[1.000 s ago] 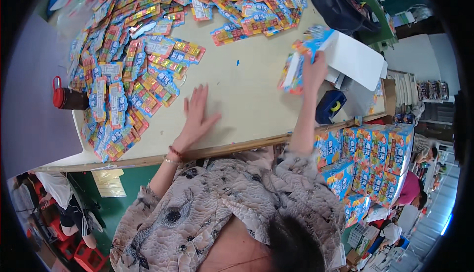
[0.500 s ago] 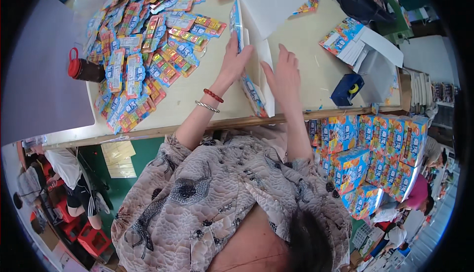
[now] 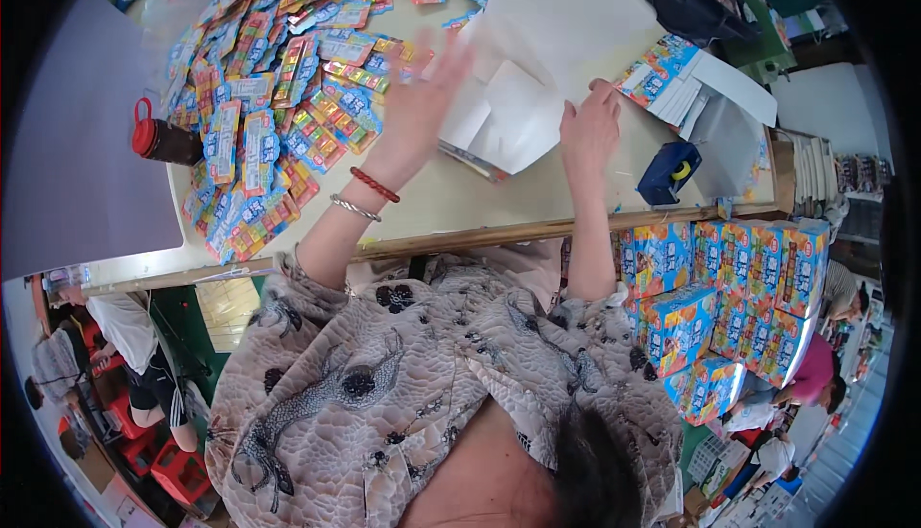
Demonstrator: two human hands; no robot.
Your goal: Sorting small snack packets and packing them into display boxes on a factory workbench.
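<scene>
A carton [image 3: 513, 120] lies on the table in front of me, its white inner flaps spread and a large white panel stretching away at the far side. Just left of it, my left hand [image 3: 422, 106] is raised with fingers spread, smeared by motion, and nothing shows in it. My right hand [image 3: 591, 135] is beside the carton's right edge, fingers loosely bent and apart, holding nothing that I can see. Many colourful blister-style packets [image 3: 278, 125] are heaped to the left of my left hand.
A dark jar with a red lid [image 3: 165, 137] stands at the left. On the right are a blue tape dispenser [image 3: 669, 173], a stack of flat printed cartons [image 3: 672, 82] and a black bag [image 3: 691, 0]. Filled-out printed boxes [image 3: 715, 288] are stacked below the table's right edge.
The carton has gone from a narrow, upright shape between my hands to spread out with its white inside facing up. My left hand has moved left and away from it, my right hand slightly right.
</scene>
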